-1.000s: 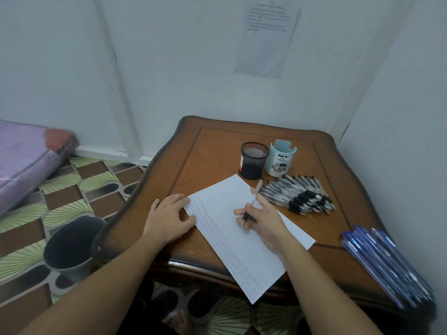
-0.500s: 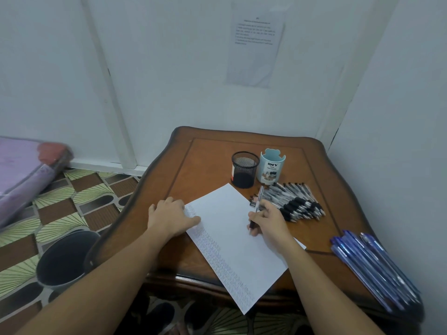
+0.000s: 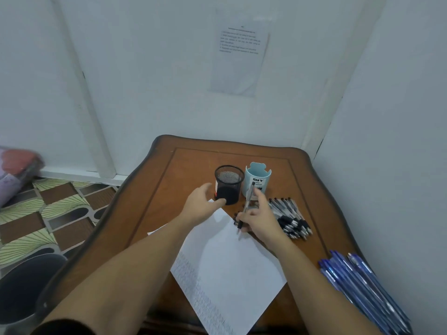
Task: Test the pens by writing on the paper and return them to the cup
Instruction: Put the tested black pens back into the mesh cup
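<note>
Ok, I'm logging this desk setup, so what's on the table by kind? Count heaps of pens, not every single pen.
Cups: 2, a black mesh cup and a light blue cup
Paper: 1 sheet of paper
Pen heaps: 2, a black-and-silver heap and a blue heap
Single pens: 1 pen, held in the right hand
Total: 6

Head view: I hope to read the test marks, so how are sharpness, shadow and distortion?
Head view: soft throughout, so the marks along the left edge of the paper are too faint to read; a pale shadow lies mid-sheet; the blue pens at lower right are smeared; the wall strip leans with the wide angle.
</note>
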Demonstrator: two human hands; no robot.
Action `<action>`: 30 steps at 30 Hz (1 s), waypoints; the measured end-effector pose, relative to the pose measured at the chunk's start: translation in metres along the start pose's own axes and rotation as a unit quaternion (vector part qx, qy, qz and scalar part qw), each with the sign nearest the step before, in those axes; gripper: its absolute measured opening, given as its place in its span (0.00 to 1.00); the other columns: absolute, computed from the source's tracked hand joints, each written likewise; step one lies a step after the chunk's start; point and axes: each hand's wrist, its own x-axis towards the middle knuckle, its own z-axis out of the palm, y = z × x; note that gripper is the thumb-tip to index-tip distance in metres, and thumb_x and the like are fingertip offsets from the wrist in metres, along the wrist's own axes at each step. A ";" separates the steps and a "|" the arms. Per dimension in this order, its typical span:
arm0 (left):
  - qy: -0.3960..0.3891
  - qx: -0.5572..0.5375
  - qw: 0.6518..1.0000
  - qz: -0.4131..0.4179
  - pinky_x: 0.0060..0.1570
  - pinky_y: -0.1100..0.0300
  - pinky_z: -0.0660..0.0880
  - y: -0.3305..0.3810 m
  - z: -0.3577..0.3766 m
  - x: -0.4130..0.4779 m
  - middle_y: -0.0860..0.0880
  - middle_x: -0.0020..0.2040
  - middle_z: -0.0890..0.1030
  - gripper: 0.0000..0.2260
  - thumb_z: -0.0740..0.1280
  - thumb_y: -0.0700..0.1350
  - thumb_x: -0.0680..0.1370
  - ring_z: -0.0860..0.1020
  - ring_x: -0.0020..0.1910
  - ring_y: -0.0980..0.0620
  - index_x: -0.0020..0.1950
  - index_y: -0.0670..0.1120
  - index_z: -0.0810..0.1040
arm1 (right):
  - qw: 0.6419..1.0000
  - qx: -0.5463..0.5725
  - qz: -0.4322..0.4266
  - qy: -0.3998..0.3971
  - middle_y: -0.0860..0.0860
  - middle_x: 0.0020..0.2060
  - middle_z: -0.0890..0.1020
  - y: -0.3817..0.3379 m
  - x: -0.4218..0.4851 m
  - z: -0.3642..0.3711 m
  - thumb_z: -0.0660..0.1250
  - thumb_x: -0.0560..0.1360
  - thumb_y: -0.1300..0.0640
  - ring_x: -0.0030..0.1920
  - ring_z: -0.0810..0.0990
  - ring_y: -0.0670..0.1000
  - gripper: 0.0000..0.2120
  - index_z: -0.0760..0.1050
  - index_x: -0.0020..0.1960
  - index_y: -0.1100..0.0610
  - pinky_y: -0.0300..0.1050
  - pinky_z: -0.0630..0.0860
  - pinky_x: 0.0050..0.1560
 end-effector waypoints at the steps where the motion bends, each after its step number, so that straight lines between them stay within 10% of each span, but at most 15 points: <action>1: 0.006 -0.035 0.999 -0.003 0.69 0.50 0.67 0.005 0.002 0.007 0.47 0.75 0.66 0.34 0.70 0.53 0.76 0.66 0.72 0.47 0.77 0.46 0.60 | 1.000 0.002 -0.008 0.007 0.55 0.44 0.84 -0.007 0.006 -0.002 0.69 0.76 0.69 0.41 0.83 0.56 0.44 0.50 0.78 0.41 0.49 0.82 0.40; 6: 0.015 -0.113 0.994 -0.003 0.71 0.49 0.66 0.011 0.011 0.040 0.46 0.77 0.62 0.43 0.75 0.54 0.72 0.63 0.74 0.46 0.79 0.48 0.53 | 0.995 -0.025 -0.076 0.054 0.64 0.42 0.82 -0.039 0.040 -0.012 0.70 0.75 0.67 0.38 0.83 0.56 0.47 0.47 0.78 0.36 0.48 0.83 0.40; 12: 0.004 -0.157 0.988 0.001 0.66 0.48 0.71 0.011 0.018 0.056 0.49 0.73 0.67 0.52 0.77 0.63 0.61 0.68 0.70 0.48 0.78 0.50 0.56 | 0.975 -0.107 -0.155 0.117 0.51 0.39 0.83 -0.066 0.076 -0.017 0.71 0.74 0.68 0.42 0.84 0.49 0.47 0.48 0.77 0.38 0.41 0.80 0.45; 20: 0.030 -0.175 0.984 0.028 0.52 0.66 0.74 0.007 0.017 0.060 0.55 0.59 0.74 0.37 0.79 0.50 0.68 0.73 0.60 0.53 0.72 0.50 0.66 | 0.957 -0.165 -0.179 0.159 0.54 0.39 0.80 -0.073 0.104 -0.007 0.73 0.72 0.66 0.42 0.81 0.50 0.44 0.52 0.76 0.41 0.43 0.78 0.44; 30: 0.010 -0.180 0.983 0.043 0.51 0.64 0.78 0.012 -0.014 0.030 0.57 0.57 0.76 0.35 0.80 0.51 0.64 0.76 0.59 0.53 0.67 0.54 0.70 | 0.959 -0.207 -0.168 0.101 0.49 0.40 0.79 -0.066 0.082 0.004 0.71 0.75 0.60 0.41 0.77 0.45 0.25 0.70 0.70 0.51 0.35 0.70 0.39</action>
